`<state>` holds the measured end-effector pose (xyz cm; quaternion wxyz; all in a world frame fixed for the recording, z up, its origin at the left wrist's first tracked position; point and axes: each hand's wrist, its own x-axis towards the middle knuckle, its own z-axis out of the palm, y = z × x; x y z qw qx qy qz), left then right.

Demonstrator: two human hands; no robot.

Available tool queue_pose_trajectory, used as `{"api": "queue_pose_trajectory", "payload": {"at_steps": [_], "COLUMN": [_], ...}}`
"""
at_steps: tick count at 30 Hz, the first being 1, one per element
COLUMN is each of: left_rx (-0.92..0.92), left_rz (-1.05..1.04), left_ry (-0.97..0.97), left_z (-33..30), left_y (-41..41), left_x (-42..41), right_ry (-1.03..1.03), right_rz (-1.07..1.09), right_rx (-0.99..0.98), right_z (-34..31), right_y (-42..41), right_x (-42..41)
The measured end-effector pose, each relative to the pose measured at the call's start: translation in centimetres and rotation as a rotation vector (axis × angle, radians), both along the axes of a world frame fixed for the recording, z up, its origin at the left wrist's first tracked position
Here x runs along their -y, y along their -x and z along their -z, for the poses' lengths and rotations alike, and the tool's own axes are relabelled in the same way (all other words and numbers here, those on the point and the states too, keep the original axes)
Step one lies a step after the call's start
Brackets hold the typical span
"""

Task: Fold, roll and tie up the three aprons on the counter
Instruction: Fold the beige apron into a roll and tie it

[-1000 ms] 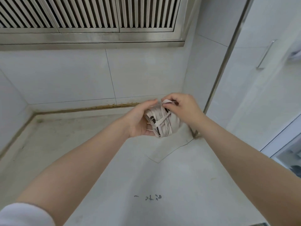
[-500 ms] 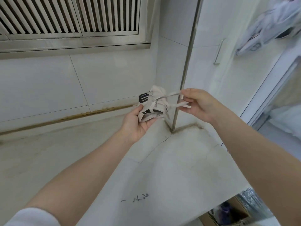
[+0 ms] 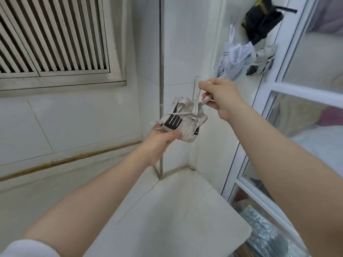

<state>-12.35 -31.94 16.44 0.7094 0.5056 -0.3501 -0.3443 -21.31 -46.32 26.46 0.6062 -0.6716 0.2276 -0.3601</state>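
Above counter (image 3: 167,210): one rolled apron (image 3: 185,121), two hands.

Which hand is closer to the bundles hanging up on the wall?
Right. The right hand is raised just below and left of the hanging bundles, pinching the apron's strap. The left hand is lower and farther left, gripping the apron bundle from underneath.

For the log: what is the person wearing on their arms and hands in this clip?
Both hands are bare: no gloves, rings or watch show on the left hand or the right hand. Both forearms are uncovered. A white sleeve shows at the left upper arm in the bottom left corner; no sleeve is in view on the right arm.
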Motion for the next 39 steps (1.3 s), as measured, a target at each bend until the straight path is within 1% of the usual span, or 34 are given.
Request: {"api": "queue_pose_trajectory", "payload": {"at_steps": [1,3,4,5,6,8,9,10,12,14,16,18,21,23,25,27,29,32,36,39], "left_rx": [0.007,-0.054,-0.062,-0.075,-0.098,-0.157,-0.140,-0.099,0.053,0.199,0.323,0.428,0.576,0.640,0.695,0.739,0.778,0.781,0.750,0.743], "left_rz": [0.003,0.036,0.059,0.087,0.104,0.133,0.133,0.131,0.078,-0.012,-0.127,-0.228,-0.373,-0.448,-0.544,-0.624,-0.690,-0.746,-0.756,-0.761], "left_ry": [0.030,0.093,0.107,0.113,0.111,0.030,-0.014,-0.064,-0.146,-0.200,-0.230,-0.232,-0.179,-0.106,0.007,0.096,0.122,0.159,0.239,0.301], "left_z": [-0.8,-2.1,-2.9,-3.7,-4.6,-7.0,-8.2,-9.2,-12.0,-14.3,-17.1,-19.6,-22.7,-24.9,-27.3,-29.7,-31.3,-32.5,-33.7,-35.5], "left_y": [0.5,0.6,0.8,1.0,0.9,1.3,1.7,1.7,3.1,4.3,6.1,7.5,8.4,8.8,8.8,8.3,7.6,5.9,3.9,2.2], "left_x": [1.3,3.0,4.5,5.6,6.6,8.6,9.5,10.0,12.6,14.3,16.2,17.9,19.9,20.8,21.6,22.1,22.4,22.9,23.0,22.7], "right_ry": [-0.112,-0.327,-0.364,-0.353,-0.318,-0.202,-0.128,-0.050,0.083,0.155,0.173,0.132,0.106,0.124,0.155,0.247,0.362,0.481,0.570,0.629], "right_rz": [-0.014,-0.045,-0.061,-0.070,-0.072,-0.088,-0.097,-0.102,-0.119,-0.140,-0.188,-0.246,-0.270,-0.217,-0.176,-0.166,-0.159,-0.131,-0.108,-0.051], "right_rx": [0.067,0.189,0.222,0.235,0.239,0.217,0.200,0.176,0.145,0.135,0.175,0.236,0.285,0.312,0.373,0.409,0.374,0.338,0.431,0.446], "right_z": [-1.0,-2.2,-3.1,-3.7,-4.3,-5.7,-6.4,-6.7,-8.2,-9.1,-10.8,-12.4,-15.5,-18.2,-21.5,-24.5,-26.4,-28.8,-31.6,-33.7], "right_y": [0.2,0.4,0.8,1.0,1.2,1.6,1.7,1.7,2.4,2.5,3.2,3.9,4.6,4.3,3.9,3.1,2.3,1.0,-1.1,-3.3], "right_x": [1.4,3.5,5.1,6.2,7.2,9.3,10.1,10.4,12.1,13.2,14.7,16.3,18.1,19.4,20.8,21.8,22.0,22.2,22.2,22.0]}}
